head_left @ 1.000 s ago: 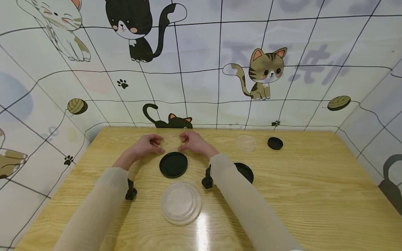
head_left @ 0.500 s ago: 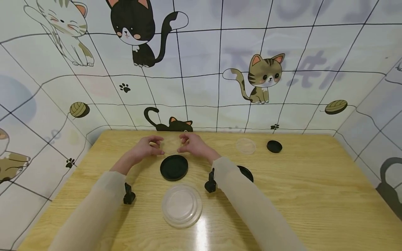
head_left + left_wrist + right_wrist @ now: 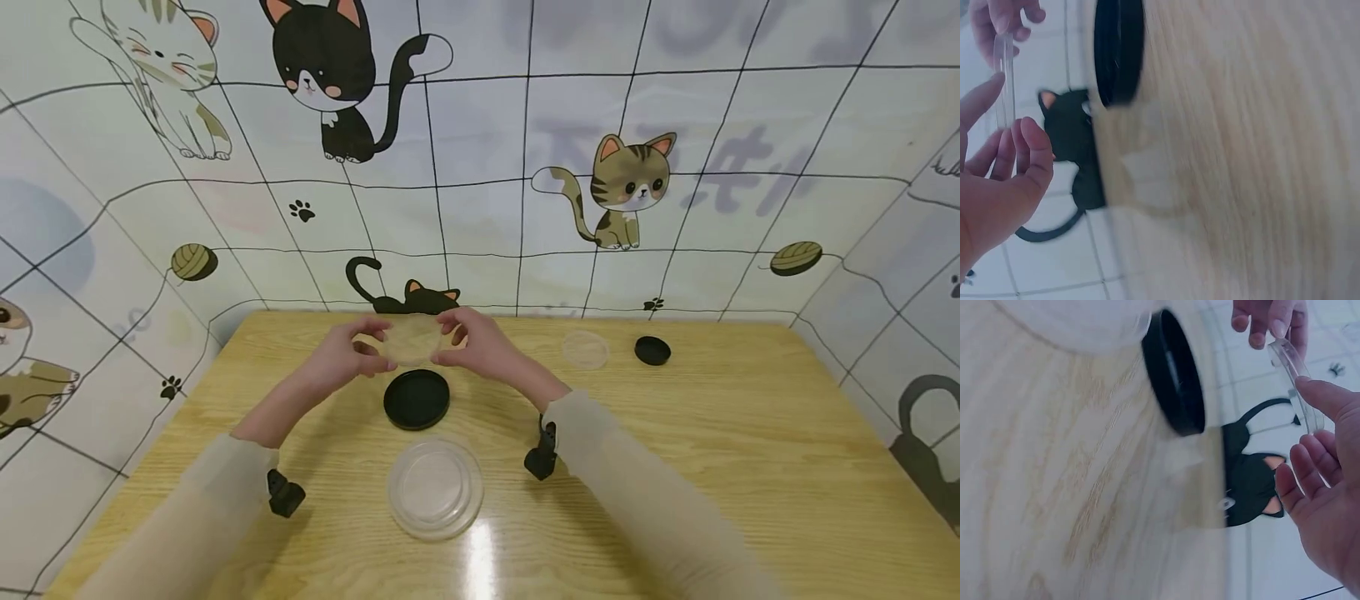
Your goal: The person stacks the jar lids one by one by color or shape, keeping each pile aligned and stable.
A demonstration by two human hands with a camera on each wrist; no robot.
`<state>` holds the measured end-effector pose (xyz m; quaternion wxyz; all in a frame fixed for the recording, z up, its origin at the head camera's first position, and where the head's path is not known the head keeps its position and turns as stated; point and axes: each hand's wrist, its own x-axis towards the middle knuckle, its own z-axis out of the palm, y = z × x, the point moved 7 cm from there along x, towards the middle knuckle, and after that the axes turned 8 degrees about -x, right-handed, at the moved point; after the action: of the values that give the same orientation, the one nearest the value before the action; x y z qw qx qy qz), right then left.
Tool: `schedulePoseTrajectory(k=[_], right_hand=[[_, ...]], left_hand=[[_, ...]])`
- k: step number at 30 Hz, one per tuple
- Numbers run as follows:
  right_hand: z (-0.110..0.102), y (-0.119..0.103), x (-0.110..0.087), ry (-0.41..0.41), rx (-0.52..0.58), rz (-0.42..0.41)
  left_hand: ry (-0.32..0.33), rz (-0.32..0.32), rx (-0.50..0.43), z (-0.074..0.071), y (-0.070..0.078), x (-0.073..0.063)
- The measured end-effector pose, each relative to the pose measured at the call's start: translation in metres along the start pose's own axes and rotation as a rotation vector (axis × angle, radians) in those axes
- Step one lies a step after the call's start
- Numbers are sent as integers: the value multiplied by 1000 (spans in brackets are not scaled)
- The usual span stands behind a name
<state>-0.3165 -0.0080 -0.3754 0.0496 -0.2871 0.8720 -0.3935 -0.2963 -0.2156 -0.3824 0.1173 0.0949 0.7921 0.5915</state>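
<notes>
A clear, shallow round plastic lid [image 3: 412, 340] is held up between both hands over the far part of the table. My left hand [image 3: 351, 357] pinches its left edge between thumb and fingers, and my right hand [image 3: 480, 346] pinches the opposite edge. Seen edge-on in the left wrist view, the lid [image 3: 1005, 94] is clear of the tabletop. The right wrist view shows the same lid [image 3: 1297, 387] with a hand at each end. Just below the hands in the head view, a black round lid [image 3: 416, 400] with a raised rim lies on the table.
Nearer me lies a larger clear round lid stack [image 3: 435, 490] on the wooden table [image 3: 712, 467]. Toward the back right are a small clear disc [image 3: 586, 350] and a small black disc [image 3: 652, 351]. A cat-print sheet [image 3: 487, 208] rises behind the table.
Both hands have lifted the clear lid off the table and tilted it up. My right forearm has shifted right and now covers the second black lid seen earlier.
</notes>
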Motion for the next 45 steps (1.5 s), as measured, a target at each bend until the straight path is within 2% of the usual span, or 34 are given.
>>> schedulePoseTrajectory(k=[7,15,20,25,28,37,45], right_hand=[[-10,-25,-26,-9,-25,-43],[-11,-37,-54,-12,-23,-62],[-3,-39,-70,-46,-18,-46],[3,-39,-84,-74,-12,-54],[9,-37,-91,-95,0,-54],[29,-29,-108,-169,20,-52],[46,-22,-118,-218,35,-61]], left_hand=[[50,46,26,11,22,-36],[69,60,38,24,28,-62],[62,52,4,34,21,-79],[50,87,-48,48,17,-95],[46,87,-60,55,11,-102],[34,48,-17,70,-2,-117],[-17,71,44,80,-13,-123]])
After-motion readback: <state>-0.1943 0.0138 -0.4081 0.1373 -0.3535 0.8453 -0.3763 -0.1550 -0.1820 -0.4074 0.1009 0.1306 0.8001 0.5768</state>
